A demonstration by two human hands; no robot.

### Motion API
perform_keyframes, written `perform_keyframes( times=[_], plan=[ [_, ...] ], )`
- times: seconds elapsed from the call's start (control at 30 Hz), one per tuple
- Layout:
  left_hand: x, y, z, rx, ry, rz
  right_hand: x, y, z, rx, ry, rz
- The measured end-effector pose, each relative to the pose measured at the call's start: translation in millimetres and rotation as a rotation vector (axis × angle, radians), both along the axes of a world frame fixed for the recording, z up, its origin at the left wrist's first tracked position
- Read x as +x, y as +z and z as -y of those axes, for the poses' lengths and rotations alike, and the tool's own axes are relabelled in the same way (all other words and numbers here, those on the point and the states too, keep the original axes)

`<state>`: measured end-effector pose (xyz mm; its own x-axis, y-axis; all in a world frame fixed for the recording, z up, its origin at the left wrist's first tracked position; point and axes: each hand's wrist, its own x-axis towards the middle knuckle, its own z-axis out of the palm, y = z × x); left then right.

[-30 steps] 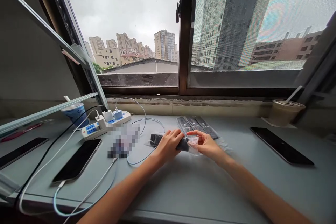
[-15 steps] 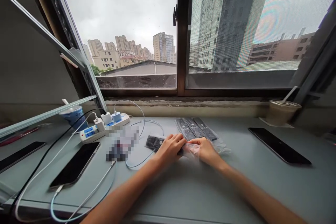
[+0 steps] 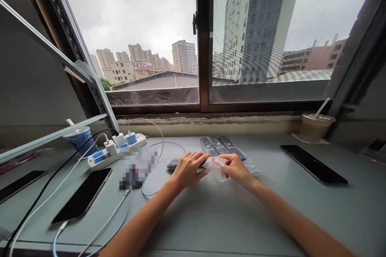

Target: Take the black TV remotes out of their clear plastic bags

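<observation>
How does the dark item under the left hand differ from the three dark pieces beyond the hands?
The dark item is mostly hidden by the left hand; the three dark pieces are mostly visible. The item lies roughly sideways; the pieces lie slanted. Both look dark.

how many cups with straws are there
2: a blue cup on the left, just behind the power strip, and a cup of brown drink on the far right.

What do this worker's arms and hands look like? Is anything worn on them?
The left hand and right hand are ordinary human hands, ungloved. Both forearms are slim and bare to the picture's edge: no sleeve, watch or bracelet shows, and no cables or markings are visible.
</observation>
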<state>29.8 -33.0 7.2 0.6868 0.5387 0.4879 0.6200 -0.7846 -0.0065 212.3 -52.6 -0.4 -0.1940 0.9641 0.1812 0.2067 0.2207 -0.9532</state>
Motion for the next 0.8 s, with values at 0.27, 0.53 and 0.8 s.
perform_keyframes(
  times=[0.27,0.53,0.8],
  plan=[
    [-7.9,5.1,-4.0,0.262,0.033,0.247,10.5,17.8,2.6,0.006,-0.213,-0.15],
    [-6.6,7.7,-0.7,0.401,-0.016,0.27,12.8,13.6,-2.5,0.011,-0.2,-0.231],
    [-8.9,7.6,2.1,0.624,-0.064,0.203,11.7,11.4,-2.6,-0.029,-0.19,-0.205]
  ],
)
